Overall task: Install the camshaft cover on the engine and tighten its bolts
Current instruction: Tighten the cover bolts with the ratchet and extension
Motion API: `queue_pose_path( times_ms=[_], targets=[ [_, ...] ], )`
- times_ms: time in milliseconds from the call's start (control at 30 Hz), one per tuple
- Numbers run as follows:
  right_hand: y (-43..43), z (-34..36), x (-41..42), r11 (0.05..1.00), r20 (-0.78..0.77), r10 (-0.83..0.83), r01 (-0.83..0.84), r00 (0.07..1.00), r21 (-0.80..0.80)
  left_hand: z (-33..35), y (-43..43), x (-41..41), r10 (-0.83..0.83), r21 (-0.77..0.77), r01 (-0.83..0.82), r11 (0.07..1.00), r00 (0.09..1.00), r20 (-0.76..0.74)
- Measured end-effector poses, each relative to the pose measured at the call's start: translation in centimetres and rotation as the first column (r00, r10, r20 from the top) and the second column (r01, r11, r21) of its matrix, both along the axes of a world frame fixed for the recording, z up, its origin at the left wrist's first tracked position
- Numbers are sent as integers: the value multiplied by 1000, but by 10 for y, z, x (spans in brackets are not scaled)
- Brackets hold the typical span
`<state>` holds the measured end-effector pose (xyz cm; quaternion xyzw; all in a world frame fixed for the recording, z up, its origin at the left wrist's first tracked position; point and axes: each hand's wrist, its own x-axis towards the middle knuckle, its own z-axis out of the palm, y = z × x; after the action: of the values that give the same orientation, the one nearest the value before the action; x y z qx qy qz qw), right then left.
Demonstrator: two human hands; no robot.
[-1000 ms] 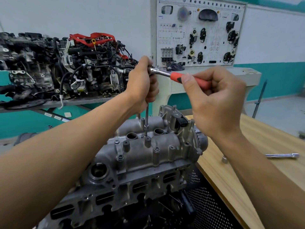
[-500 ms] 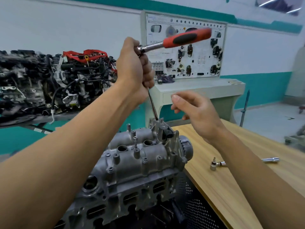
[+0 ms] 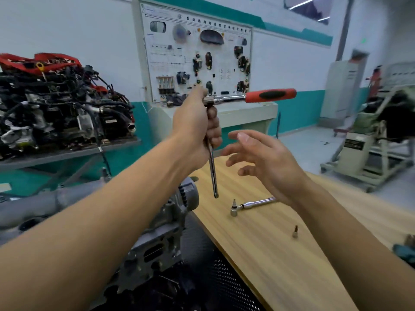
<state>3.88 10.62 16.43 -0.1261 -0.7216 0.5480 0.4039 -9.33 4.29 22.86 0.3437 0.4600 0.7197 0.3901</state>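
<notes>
My left hand (image 3: pixel 197 126) grips the long extension bar of a ratchet wrench (image 3: pixel 269 95), whose red and black handle points right. The bar hangs in the air above the wooden table (image 3: pixel 280 254), its tip free. My right hand (image 3: pixel 265 162) hovers just right of the bar, fingers spread and holding nothing. The grey camshaft cover on the engine (image 3: pixel 170 221) lies at the lower left, largely hidden behind my left forearm.
On the table lie a second chrome ratchet with a bit (image 3: pixel 249 204) and a small loose bit (image 3: pixel 295 232). A wired engine (image 3: pixel 60 104) sits on a stand at the left. A white training board (image 3: pixel 195 57) stands behind. A cart (image 3: pixel 370 140) is at the right.
My left hand lifted the ratchet off the cover and carried it right, over the table. My right hand let go of the red handle and now hangs spread beside the bar. My view swung right.
</notes>
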Motion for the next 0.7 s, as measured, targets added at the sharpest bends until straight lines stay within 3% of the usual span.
queue_pose_path(
  times_ms=[200, 300, 333, 400, 433, 500, 567, 700],
  targets=[
    [15, -11, 17, 991, -171, -48, 26, 984, -128, -22, 5, 10, -67, -123, 58, 991, 995, -69],
    [24, -9, 19, 964, -251, -246, 211, 936, -161, -24, -7, 1, -79, -160, 58, 985, 989, -128],
    [26, -7, 20, 929, -238, -371, 362, 898, -83, -23, -13, -3, -83, -170, 56, 984, 985, -155],
    [27, -3, 17, 732, -182, -594, 620, 784, 283, -22, -25, -12, -79, -192, 36, 981, 971, -224],
    [20, 1, 13, 628, -159, -625, 613, 764, 480, -21, -30, -16, -76, -202, 23, 979, 963, -259],
    [-1, 10, -6, 598, -35, -500, 375, 865, 708, -20, -38, -21, -76, -201, 11, 980, 945, -319],
    [-21, 16, -32, 645, 79, -312, 150, 947, 749, -17, -44, -25, -108, -191, 40, 981, 926, -361],
    [-39, 22, -67, 729, -32, -210, 179, 977, 661, -6, -70, -50, -254, -289, 153, 945, 901, -351]
  ],
)
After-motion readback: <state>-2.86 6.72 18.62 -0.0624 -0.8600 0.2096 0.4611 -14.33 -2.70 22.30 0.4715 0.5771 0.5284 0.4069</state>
